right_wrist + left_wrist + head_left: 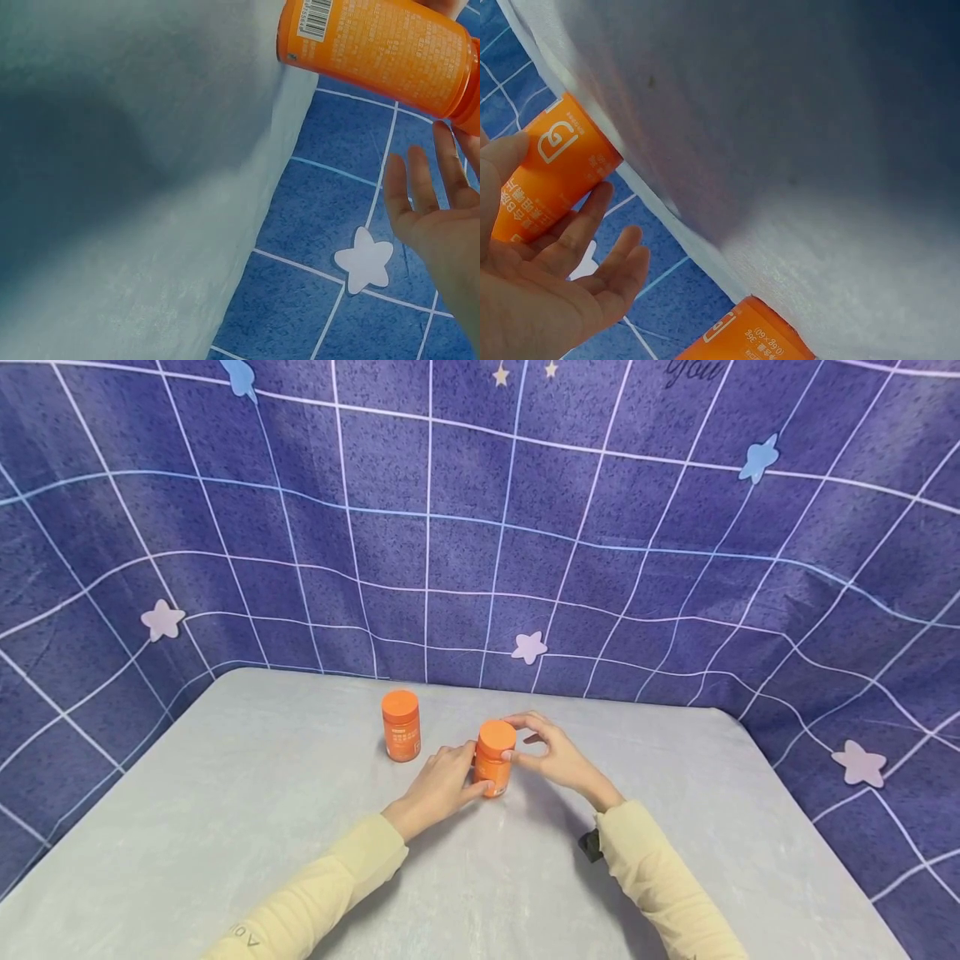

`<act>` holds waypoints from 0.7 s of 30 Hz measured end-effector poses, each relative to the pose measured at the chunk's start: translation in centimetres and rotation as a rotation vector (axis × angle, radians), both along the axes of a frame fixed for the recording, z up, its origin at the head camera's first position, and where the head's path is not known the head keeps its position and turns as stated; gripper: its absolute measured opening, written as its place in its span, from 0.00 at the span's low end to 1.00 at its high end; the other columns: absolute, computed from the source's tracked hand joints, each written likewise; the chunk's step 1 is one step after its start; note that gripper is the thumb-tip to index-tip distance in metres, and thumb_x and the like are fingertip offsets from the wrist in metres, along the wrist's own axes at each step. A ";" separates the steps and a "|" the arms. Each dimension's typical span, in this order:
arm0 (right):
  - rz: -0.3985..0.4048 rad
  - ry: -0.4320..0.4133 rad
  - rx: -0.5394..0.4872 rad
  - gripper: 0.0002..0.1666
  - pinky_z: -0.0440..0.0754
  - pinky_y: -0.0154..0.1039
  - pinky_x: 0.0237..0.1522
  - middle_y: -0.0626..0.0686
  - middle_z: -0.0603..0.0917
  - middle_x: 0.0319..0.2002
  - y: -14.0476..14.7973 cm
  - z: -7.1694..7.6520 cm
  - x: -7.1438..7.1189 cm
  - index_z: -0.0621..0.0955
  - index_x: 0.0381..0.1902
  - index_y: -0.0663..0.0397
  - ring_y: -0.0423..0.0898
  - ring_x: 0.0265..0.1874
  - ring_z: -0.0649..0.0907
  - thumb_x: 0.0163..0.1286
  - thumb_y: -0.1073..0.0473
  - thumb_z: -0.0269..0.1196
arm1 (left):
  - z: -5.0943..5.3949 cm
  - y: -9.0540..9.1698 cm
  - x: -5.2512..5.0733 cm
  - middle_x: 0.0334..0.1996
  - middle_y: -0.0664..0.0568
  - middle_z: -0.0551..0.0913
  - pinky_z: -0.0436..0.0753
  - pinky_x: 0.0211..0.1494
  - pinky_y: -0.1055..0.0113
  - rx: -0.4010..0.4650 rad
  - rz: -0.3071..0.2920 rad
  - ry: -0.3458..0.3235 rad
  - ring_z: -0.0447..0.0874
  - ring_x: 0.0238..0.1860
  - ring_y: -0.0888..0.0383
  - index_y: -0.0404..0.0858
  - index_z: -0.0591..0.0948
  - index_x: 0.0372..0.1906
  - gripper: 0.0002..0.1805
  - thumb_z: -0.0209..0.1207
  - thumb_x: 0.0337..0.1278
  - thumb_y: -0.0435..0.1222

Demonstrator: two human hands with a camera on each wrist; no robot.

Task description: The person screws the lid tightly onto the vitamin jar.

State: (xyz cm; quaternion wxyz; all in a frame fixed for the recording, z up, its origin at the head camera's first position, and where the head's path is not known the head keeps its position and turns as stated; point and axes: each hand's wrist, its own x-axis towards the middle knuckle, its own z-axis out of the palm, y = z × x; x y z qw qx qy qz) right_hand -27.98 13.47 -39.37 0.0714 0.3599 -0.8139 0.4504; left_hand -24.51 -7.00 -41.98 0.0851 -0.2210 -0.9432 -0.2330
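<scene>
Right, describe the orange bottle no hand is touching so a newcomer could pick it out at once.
On the grey table, look toward the far edge, by the starry blue backdrop. The lone bottle stands upright, left of the held bottle. The left hand and right hand grip that neighbour; neither touches this one.

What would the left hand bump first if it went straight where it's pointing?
The left hand would first meet the orange, cylindrical, plastic-looking bottle it is holding. Beyond that, maybe the right hand, though depth is unclear.

Blue starry cloth (390, 547) behind grey table (247, 793)
</scene>
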 end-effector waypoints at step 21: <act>-0.093 -0.038 -0.006 0.26 0.75 0.48 0.47 0.52 0.79 0.48 -0.4 -0.3 0.3 0.76 0.49 0.55 0.47 0.50 0.75 0.52 0.58 0.70 | 0.0 0.0 0.0 0.40 0.51 0.82 0.73 0.47 0.53 0.002 -0.008 0.021 0.78 0.43 0.49 0.38 0.72 0.49 0.25 0.63 0.49 0.48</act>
